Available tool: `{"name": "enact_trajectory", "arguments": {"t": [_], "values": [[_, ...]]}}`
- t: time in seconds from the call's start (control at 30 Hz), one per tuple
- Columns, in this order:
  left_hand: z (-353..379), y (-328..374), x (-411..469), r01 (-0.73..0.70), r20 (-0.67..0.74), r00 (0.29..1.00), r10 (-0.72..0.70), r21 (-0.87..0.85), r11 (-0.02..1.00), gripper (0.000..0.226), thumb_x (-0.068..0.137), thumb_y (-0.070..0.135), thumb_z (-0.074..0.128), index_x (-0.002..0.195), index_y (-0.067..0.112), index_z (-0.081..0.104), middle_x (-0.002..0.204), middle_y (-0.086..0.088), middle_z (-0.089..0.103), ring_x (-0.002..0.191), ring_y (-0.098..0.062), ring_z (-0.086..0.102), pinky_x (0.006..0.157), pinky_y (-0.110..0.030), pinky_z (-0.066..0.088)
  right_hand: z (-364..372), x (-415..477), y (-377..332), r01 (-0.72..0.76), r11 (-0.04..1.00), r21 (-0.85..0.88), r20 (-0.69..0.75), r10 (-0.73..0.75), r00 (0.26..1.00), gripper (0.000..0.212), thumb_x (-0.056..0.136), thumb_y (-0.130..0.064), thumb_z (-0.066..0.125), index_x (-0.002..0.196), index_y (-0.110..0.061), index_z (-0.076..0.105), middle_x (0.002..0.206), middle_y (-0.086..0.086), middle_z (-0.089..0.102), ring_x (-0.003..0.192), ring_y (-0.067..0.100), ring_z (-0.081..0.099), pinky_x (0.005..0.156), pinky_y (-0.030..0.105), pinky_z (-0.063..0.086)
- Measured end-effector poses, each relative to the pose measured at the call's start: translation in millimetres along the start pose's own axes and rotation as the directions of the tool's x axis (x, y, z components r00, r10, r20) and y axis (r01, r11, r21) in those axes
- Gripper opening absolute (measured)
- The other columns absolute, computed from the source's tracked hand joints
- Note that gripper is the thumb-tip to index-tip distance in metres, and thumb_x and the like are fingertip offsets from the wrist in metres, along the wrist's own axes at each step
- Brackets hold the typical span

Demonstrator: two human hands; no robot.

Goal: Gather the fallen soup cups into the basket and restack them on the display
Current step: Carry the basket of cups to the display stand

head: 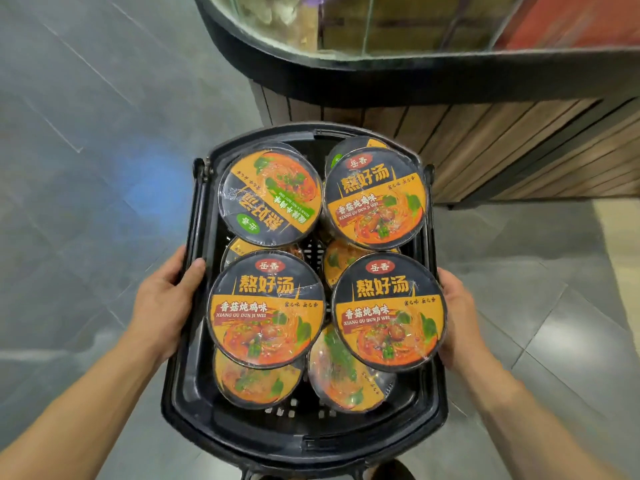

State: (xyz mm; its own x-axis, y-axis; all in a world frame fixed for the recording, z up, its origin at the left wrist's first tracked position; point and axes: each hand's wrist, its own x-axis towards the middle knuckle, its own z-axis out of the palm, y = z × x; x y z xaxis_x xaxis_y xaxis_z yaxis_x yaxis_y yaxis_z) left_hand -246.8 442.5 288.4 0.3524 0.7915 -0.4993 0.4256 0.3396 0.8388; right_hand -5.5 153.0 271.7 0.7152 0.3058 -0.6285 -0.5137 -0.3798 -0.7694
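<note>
A black plastic basket [194,403] is held in front of me, above the floor. It is full of several shrink-wrapped soup cups with orange and black lids, stacked in two layers. The top layer shows one cup at the near left [266,308], one at the near right [388,311], one at the far right [375,198] and one with a green label at the far left [270,194]. My left hand [162,299] grips the basket's left rim. My right hand [457,317] grips the right rim.
A display stand with wooden slat sides [502,147] and a black curved rim [381,71] stands just beyond the basket, topped by clear panels. Grey tiled floor [86,168] spreads to the left and right. The basket's handles lie folded down along its rim.
</note>
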Motion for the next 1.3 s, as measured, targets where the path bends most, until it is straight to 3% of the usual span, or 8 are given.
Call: {"name": "enact_trajectory", "arguments": {"t": [0.27,0.47,0.6,0.8,0.9,1.13,1.2,1.3], "values": [[-99,91,-105,-0.081,-0.126,0.989,0.078,-0.012,0.997,0.04,0.099,0.019,0.068,0.131,0.043,0.067,0.126,0.007,0.073,0.115,-0.022,0.068,0.107,-0.054,0.049,26,-80,-136,0.377,0.863,-0.337,0.139,-0.35,0.926,0.024,0.091,-0.037,0.074,0.097,-0.014,0.07,0.089,0.007,0.076,0.088,0.03,0.072,0.079,0.054,0.06],[-160,174,-210,-0.206,-0.243,0.948,0.207,0.028,0.978,0.031,0.101,0.017,0.063,0.113,0.044,0.074,0.109,0.005,0.078,0.096,-0.016,0.073,0.092,-0.039,0.057,51,-163,-254,0.573,0.694,-0.436,0.334,-0.467,0.819,0.025,0.096,-0.038,0.07,0.091,-0.014,0.074,0.083,0.0,0.076,0.083,0.018,0.071,0.078,0.042,0.057],[-199,227,-276,-0.267,-0.342,0.897,0.282,0.091,0.959,0.019,0.103,0.021,0.062,0.114,0.03,0.075,0.102,0.005,0.079,0.082,-0.004,0.071,0.071,-0.019,0.056,73,-227,-327,0.669,0.583,-0.46,0.434,-0.51,0.743,0.043,0.102,-0.038,0.062,0.07,-0.009,0.058,0.064,0.005,0.054,0.067,0.022,0.048,0.057,0.038,0.032],[-275,271,-346,-0.272,-0.472,0.819,0.325,0.179,0.945,0.013,0.1,0.027,0.067,0.101,0.028,0.079,0.091,0.005,0.079,0.085,-0.015,0.073,0.086,-0.038,0.057,121,-312,-397,0.792,0.418,-0.446,0.558,-0.562,0.611,0.044,0.101,-0.048,0.058,0.081,-0.01,0.069,0.085,0.013,0.07,0.079,0.022,0.062,0.065,0.038,0.039],[-309,293,-378,-0.288,-0.516,0.776,0.363,0.222,0.932,0.014,0.101,0.023,0.066,0.093,0.025,0.078,0.091,0.005,0.079,0.086,-0.015,0.07,0.086,-0.033,0.054,153,-345,-421,0.838,0.348,-0.419,0.615,-0.571,0.544,0.047,0.101,-0.044,0.062,0.069,-0.01,0.06,0.07,0.007,0.062,0.067,0.022,0.054,0.054,0.029,0.035],[-398,310,-434,-0.214,-0.646,0.684,0.337,0.264,0.94,0.012,0.099,0.022,0.068,0.092,0.028,0.076,0.093,0.0,0.078,0.094,-0.021,0.072,0.088,-0.032,0.052,241,-409,-447,0.886,0.293,-0.359,0.707,-0.535,0.463,0.051,0.098,-0.051,0.065,0.071,-0.007,0.061,0.07,0.009,0.059,0.081,0.025,0.057,0.065,0.036,0.035],[-421,311,-447,-0.211,-0.677,0.652,0.341,0.269,0.94,0.009,0.1,0.021,0.067,0.096,0.023,0.074,0.095,0.001,0.076,0.091,-0.018,0.068,0.084,-0.027,0.05,268,-429,-449,0.898,0.26,-0.356,0.727,-0.527,0.44,0.049,0.097,-0.056,0.063,0.079,-0.011,0.063,0.076,0.003,0.057,0.09,0.027,0.055,0.077,0.038,0.037],[-452,305,-470,-0.237,-0.724,0.606,0.33,0.231,0.944,0.016,0.1,0.017,0.066,0.086,0.024,0.067,0.07,0.017,0.069,0.074,-0.008,0.061,0.064,-0.016,0.046,305,-462,-448,0.913,0.262,-0.312,0.761,-0.506,0.406,0.05,0.097,-0.05,0.067,0.067,-0.012,0.055,0.064,0.004,0.056,0.06,0.018,0.053,0.054,0.03,0.035]]}}
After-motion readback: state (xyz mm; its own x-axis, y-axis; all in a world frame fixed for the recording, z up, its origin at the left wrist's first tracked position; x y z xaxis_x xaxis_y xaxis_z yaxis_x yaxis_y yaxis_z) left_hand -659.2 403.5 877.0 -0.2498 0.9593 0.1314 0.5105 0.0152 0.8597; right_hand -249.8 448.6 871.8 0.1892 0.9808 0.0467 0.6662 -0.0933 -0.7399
